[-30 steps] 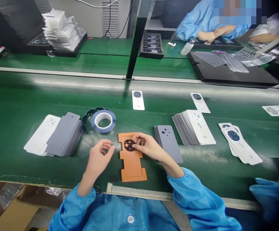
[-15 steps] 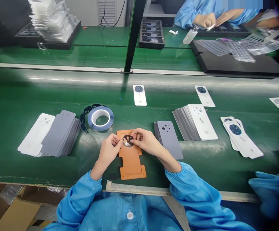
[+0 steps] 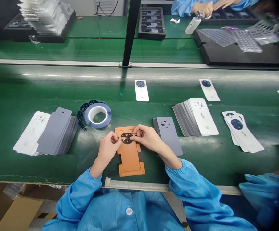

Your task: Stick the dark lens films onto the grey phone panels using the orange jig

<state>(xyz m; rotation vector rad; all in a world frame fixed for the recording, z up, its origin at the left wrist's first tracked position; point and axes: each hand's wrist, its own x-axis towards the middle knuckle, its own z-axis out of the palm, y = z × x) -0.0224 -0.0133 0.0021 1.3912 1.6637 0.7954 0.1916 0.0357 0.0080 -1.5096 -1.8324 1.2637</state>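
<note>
An orange fixture plate (image 3: 129, 157) with notched sides lies flat on the green bench in front of me. Over its upper end is a round black sticker with holes (image 3: 127, 138), held from both sides. My left hand (image 3: 108, 148) pinches the sticker's left edge between thumb and index finger. From the right, my right hand (image 3: 147, 138) pinches its other edge, fingers curled. Whether the sticker touches the plate I cannot tell. A roll of clear bluish tape (image 3: 86, 116) with similar black stickers along its outer left side sits beyond my left hand.
Stacked grey and white phone back panels stand at the left (image 3: 54, 133), with a grey stack (image 3: 169, 136) and a white-topped stack (image 3: 203, 117) at the right. Single panels (image 3: 141, 93) lie farther back. Behind a rail, a co-worker's hands (image 3: 205, 8) work near a black tray (image 3: 240, 53).
The black sticker now looks flatter and darker over the orange plate, between my two pinching hands. The whole view has shifted slightly; the stacks and roll stay in place.
</note>
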